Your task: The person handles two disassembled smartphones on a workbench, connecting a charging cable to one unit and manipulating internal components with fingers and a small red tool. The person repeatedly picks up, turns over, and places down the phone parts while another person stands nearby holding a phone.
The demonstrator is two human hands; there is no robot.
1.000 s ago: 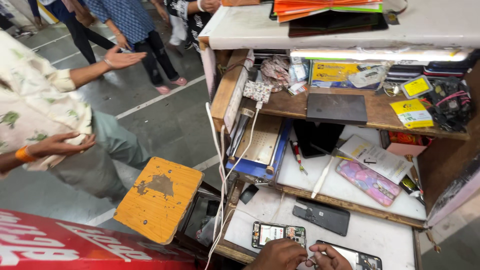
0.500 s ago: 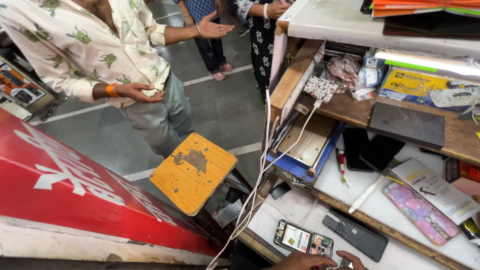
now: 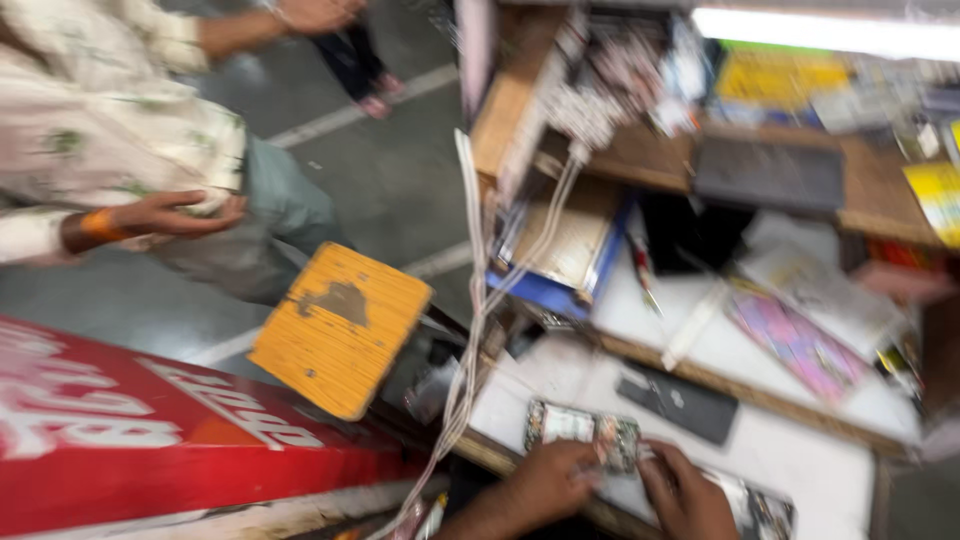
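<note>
Hands work at the near edge of the white counter [image 3: 800, 460], low in the blurred view. Left hand [image 3: 545, 480] rests its fingers on an opened phone [image 3: 583, 432] whose insides show, lying flat close to that near edge; the grip looks curled onto the phone's near side, though blur hides whether it truly pinches it. Right hand [image 3: 685, 490] sits just beside it, fingers bent down over the phone's right end and touching a second opened device [image 3: 755, 505] that lies toward the near right corner; its grip cannot be told for certain. A dark flat phone [image 3: 680, 403] lies face down just behind the hands, apart from them. Farther back, on a raised white shelf [image 3: 720, 350], lies a pink patterned case [image 3: 795, 345]. White cables [image 3: 470, 330] hang down past the counter's left edge. A yellow wooden stool [image 3: 340, 328] stands left of the counter, beside a red signboard [image 3: 150, 430]. Another person's hand [image 3: 175, 213], with an orange wristband, hovers over the floor well apart.
</note>
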